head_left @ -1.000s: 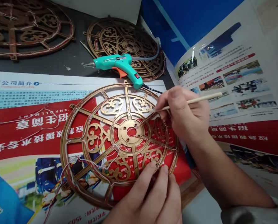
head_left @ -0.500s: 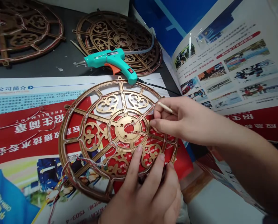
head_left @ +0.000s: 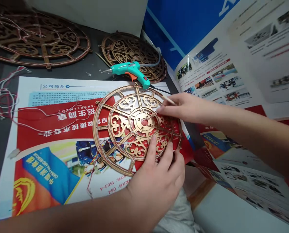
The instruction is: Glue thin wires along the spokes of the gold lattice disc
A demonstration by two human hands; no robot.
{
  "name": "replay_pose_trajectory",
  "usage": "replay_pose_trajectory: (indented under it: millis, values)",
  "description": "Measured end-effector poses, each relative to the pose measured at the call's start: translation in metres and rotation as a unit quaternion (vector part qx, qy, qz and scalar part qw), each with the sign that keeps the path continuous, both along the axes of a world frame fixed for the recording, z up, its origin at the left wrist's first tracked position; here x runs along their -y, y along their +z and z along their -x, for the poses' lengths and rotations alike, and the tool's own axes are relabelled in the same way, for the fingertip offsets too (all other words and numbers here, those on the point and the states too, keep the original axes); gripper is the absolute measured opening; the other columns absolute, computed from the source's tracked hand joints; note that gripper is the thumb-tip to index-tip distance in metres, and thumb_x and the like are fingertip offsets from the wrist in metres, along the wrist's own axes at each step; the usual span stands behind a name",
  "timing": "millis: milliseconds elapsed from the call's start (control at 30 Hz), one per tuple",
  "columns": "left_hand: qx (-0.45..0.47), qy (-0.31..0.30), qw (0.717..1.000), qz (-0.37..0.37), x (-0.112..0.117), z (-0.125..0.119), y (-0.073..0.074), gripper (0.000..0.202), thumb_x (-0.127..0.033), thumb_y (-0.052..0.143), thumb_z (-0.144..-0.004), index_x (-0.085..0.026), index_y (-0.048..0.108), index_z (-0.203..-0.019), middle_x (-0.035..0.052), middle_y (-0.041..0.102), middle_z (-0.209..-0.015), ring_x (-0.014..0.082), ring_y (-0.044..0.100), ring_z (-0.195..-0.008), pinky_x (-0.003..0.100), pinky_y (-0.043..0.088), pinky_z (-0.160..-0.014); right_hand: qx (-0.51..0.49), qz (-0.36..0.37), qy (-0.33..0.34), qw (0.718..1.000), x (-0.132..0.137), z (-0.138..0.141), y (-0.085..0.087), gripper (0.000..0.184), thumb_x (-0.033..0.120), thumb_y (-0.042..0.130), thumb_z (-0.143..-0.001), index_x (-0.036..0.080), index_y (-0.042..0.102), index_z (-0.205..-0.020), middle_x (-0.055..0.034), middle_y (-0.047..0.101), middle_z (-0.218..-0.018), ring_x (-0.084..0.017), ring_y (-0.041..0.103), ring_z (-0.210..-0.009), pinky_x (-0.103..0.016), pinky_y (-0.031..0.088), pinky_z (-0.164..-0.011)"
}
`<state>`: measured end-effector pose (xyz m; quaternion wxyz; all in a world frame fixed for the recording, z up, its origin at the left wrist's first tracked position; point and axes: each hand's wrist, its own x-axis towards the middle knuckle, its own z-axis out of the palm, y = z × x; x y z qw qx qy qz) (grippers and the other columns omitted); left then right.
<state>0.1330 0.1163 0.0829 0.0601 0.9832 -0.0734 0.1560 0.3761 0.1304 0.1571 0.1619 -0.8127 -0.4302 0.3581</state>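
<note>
Okay, on my feed the gold openwork wheel (head_left: pixel 137 120) lies flat on a printed red-and-white brochure (head_left: pixel 49 129), just below the centre of the view. Fine white wires (head_left: pixel 134 111) run along its spokes, and coloured wires (head_left: pixel 95 165) trail off its lower left edge.

The left hand (head_left: pixel 156 184) comes in from the bottom, its fingers splayed and lying across the wheel's lower right part. I can't tell from here whether those fingers curl under the rim and grip it or simply press down. The right hand (head_left: pixel 183 108) reaches in from the right, nearly closed, pinching a thin wooden stick (head_left: pixel 170 100) between thumb and fingers. The stick angles up and away from the wheel, and its tip isn't touching anything that I can make out.

Just past the wheel's top edge, a teal glue gun (head_left: pixel 127 68) with an orange trigger lies across a second ornamental wheel (head_left: pixel 117 48) on the dark tabletop (head_left: pixel 93 64). Its black cord (head_left: pixel 160 89) runs off to the right. A third wheel (head_left: pixel 46 56) sits at upper left, and loose red-and-white wires (head_left: pixel 3 94) lie beside the brochure.
</note>
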Motion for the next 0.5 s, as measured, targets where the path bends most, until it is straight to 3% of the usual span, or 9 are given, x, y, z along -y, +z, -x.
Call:
replay_pose_trajectory:
  millis: [100, 167, 267, 333, 433, 500]
  values:
    - [0.016, 0.012, 0.999, -0.034, 0.006, 0.001, -0.007, 0.047, -0.035, 0.050, -0.110, -0.025, 0.072, -0.150, 0.0084, 0.065, -0.158, 0.0391, 0.052, -0.154, 0.068, 0.032, -0.134, -0.059, -0.217, -0.102, 0.969, 0.006, 0.004, -0.002, 0.045, 0.060, 0.081, -0.094, 0.022, 0.067, -0.075, 0.0036, 0.044, -0.055, -0.009, 0.036, -0.049, -0.030, 0.029, -0.048]
    - [0.020, 0.006, 0.998, -0.055, 0.010, 0.001, -0.012, 0.048, -0.041, 0.052, -0.109, -0.028, 0.071, -0.151, 0.0089, 0.062, -0.163, 0.0358, 0.050, -0.158, 0.063, 0.031, -0.136, -0.087, -0.316, -0.136, 0.935, 0.011, 0.008, -0.008, 0.053, 0.071, 0.066, -0.100, 0.023, 0.066, -0.077, 0.0046, 0.038, -0.056, -0.010, 0.035, -0.050, -0.030, 0.032, -0.051]
    - [0.023, -0.001, 0.998, -0.058, 0.014, 0.001, -0.017, 0.050, -0.045, 0.055, -0.108, -0.030, 0.069, -0.153, 0.0087, 0.060, -0.166, 0.0335, 0.049, -0.159, 0.059, 0.033, -0.137, -0.082, -0.367, -0.134, 0.917, 0.016, 0.015, -0.020, 0.068, 0.079, 0.042, -0.106, 0.023, 0.071, -0.081, -0.0013, 0.056, -0.063, -0.014, 0.054, -0.059, -0.032, 0.042, -0.058]
    - [0.019, -0.001, 0.998, -0.056, 0.014, 0.001, -0.018, 0.054, -0.047, 0.058, -0.106, -0.028, 0.067, -0.155, 0.0090, 0.058, -0.168, 0.0333, 0.048, -0.160, 0.056, 0.033, -0.138, -0.072, -0.380, -0.128, 0.913, 0.015, 0.015, -0.028, 0.075, 0.081, 0.036, -0.106, 0.023, 0.073, -0.077, -0.0020, 0.056, -0.057, -0.014, 0.050, -0.052, -0.032, 0.036, -0.053]
    - [0.017, -0.006, 0.998, -0.058, 0.014, 0.002, -0.016, 0.052, -0.045, 0.056, -0.106, -0.028, 0.069, -0.154, 0.0078, 0.059, -0.168, 0.0321, 0.048, -0.160, 0.053, 0.033, -0.139, -0.044, -0.424, -0.132, 0.895, 0.007, 0.005, -0.040, 0.068, 0.078, 0.047, -0.105, 0.025, 0.072, -0.071, 0.0019, 0.042, -0.045, -0.012, 0.034, -0.041, -0.032, 0.024, -0.047]
    - [0.019, -0.012, 0.998, -0.059, 0.013, 0.002, -0.016, 0.049, -0.044, 0.053, -0.108, -0.029, 0.071, -0.151, 0.0072, 0.060, -0.166, 0.0317, 0.050, -0.159, 0.053, 0.032, -0.139, -0.035, -0.471, -0.141, 0.870, 0.000, -0.006, -0.047, 0.059, 0.074, 0.053, -0.104, 0.026, 0.071, -0.075, 0.0023, 0.046, -0.049, -0.014, 0.039, -0.043, -0.032, 0.028, -0.047]
